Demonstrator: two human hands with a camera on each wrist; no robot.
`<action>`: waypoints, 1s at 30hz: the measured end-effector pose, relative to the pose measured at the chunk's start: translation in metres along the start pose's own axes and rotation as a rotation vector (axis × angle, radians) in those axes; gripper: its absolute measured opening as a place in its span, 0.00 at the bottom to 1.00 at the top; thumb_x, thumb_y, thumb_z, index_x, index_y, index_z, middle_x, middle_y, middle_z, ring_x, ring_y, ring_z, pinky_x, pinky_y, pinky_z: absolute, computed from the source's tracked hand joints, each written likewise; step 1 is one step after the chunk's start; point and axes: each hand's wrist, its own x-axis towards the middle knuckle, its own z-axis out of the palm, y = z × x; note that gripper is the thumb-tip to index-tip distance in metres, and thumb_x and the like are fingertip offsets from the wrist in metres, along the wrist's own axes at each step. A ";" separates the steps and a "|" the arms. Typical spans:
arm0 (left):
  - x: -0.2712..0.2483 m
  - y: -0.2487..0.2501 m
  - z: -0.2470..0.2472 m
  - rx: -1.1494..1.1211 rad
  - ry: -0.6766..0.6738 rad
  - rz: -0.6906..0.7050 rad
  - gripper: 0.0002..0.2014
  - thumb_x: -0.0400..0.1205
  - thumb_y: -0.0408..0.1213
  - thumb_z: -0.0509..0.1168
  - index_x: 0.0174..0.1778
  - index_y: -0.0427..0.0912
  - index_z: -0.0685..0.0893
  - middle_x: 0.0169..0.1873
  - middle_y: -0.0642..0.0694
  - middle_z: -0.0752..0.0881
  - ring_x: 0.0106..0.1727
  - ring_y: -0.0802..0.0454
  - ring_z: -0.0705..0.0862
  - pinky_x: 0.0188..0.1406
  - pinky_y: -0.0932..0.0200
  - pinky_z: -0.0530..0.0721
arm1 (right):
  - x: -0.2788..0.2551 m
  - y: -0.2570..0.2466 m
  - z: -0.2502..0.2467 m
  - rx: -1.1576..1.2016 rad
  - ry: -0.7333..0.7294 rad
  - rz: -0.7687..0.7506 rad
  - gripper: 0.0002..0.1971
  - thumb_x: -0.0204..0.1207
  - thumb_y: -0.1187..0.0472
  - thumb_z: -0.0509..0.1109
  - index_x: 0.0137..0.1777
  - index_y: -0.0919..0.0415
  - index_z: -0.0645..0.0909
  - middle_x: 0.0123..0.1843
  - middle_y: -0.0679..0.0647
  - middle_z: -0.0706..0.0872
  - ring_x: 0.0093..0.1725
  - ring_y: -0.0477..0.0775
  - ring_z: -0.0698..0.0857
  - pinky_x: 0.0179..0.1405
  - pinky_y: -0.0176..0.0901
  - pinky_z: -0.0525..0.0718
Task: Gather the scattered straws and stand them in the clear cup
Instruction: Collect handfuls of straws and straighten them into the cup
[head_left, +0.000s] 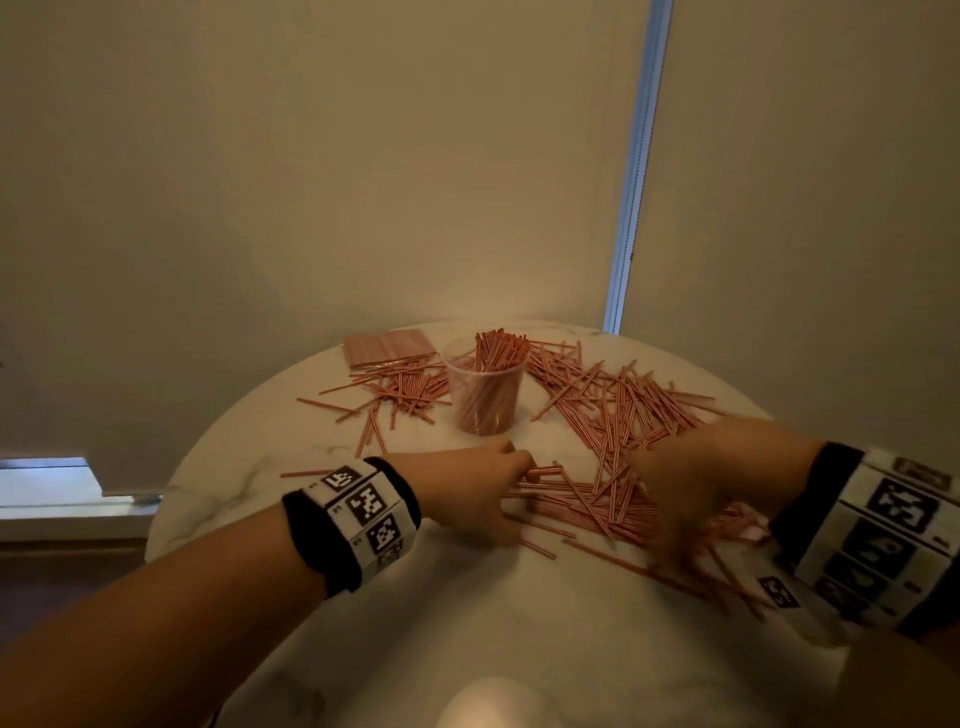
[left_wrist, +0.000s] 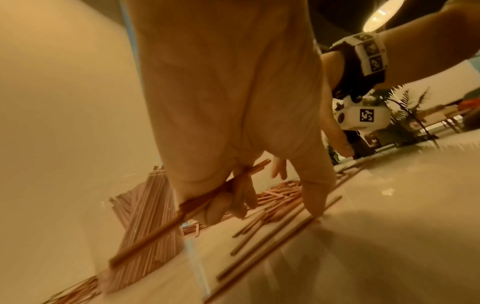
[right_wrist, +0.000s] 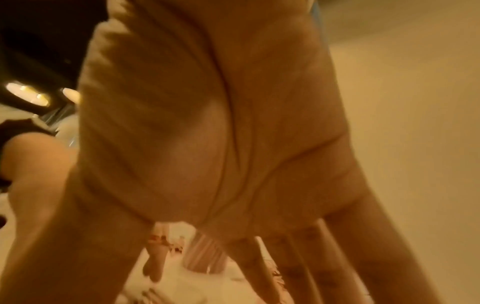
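A clear cup (head_left: 485, 395) stands at the back middle of the round table with a bundle of pink straws (head_left: 501, 351) upright in it. Loose straws lie left of the cup (head_left: 400, 384), right of it (head_left: 618, 410) and in a heap between my hands (head_left: 582, 501). My left hand (head_left: 488, 488) is at the heap's left end. In the left wrist view its curled fingers (left_wrist: 233, 203) grip a few straws (left_wrist: 155, 232) against the palm, with the thumb on the table. My right hand (head_left: 675, 499), blurred, is on the heap's right side with its fingers (right_wrist: 293, 267) straight and spread downward.
A flat pink packet (head_left: 387, 345) lies at the back left of the white marble table (head_left: 218, 467). Pale walls and a blue window strip (head_left: 631, 208) stand close behind the table. The table's rounded edge curves close by on the left and right.
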 end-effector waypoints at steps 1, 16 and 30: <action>0.003 0.002 0.002 0.019 -0.013 0.006 0.36 0.79 0.52 0.75 0.79 0.46 0.69 0.69 0.47 0.70 0.60 0.48 0.78 0.58 0.57 0.80 | -0.001 0.006 0.008 -0.025 -0.025 0.030 0.43 0.62 0.37 0.82 0.76 0.55 0.76 0.66 0.52 0.85 0.63 0.56 0.84 0.65 0.52 0.84; 0.047 0.009 -0.003 0.123 0.036 0.031 0.22 0.81 0.44 0.73 0.68 0.40 0.77 0.55 0.42 0.81 0.47 0.47 0.79 0.43 0.56 0.77 | 0.041 -0.004 0.019 0.133 0.262 -0.169 0.13 0.78 0.52 0.73 0.55 0.60 0.82 0.44 0.52 0.84 0.41 0.50 0.82 0.35 0.35 0.80; -0.022 -0.097 -0.010 0.053 0.083 -0.234 0.10 0.82 0.46 0.73 0.53 0.48 0.81 0.44 0.52 0.84 0.40 0.57 0.79 0.35 0.64 0.73 | 0.079 -0.052 -0.017 -0.052 0.553 -0.197 0.08 0.82 0.57 0.64 0.53 0.56 0.84 0.41 0.51 0.83 0.40 0.54 0.83 0.42 0.48 0.86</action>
